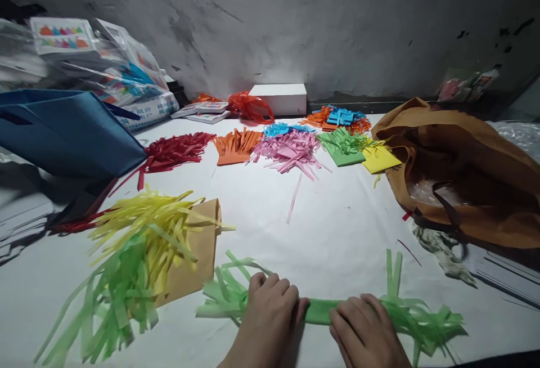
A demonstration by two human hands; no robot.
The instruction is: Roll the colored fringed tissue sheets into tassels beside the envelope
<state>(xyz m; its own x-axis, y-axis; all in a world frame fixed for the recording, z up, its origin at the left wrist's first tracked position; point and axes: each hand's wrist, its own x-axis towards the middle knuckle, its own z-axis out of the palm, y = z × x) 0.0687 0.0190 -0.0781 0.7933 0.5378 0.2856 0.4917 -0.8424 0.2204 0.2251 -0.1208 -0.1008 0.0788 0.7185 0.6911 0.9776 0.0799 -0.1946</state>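
A strip of green fringed tissue paper [321, 311] lies across the front of the white table, its middle folded into a flat band and both ends cut into loose fringe. Over the band's left part, my left hand [270, 320] is closed with its fingers curled. My right hand [365, 326] is closed on the right part, fingers bent over the paper. The fingertips and the paper beneath them are partly hidden. To the left, more green tissue fringe [116, 295] and yellow tissue fringe [143, 216] lie over a brown paper sheet [200, 250].
Along the back lie fringed bundles: red [179, 151], orange [236, 146], pink [291, 148], green [343, 148] and yellow [379, 157]. A blue felt bag [71, 131] stands at left, an open brown bag [476, 171] at right. A white box [278, 99] sits near the wall.
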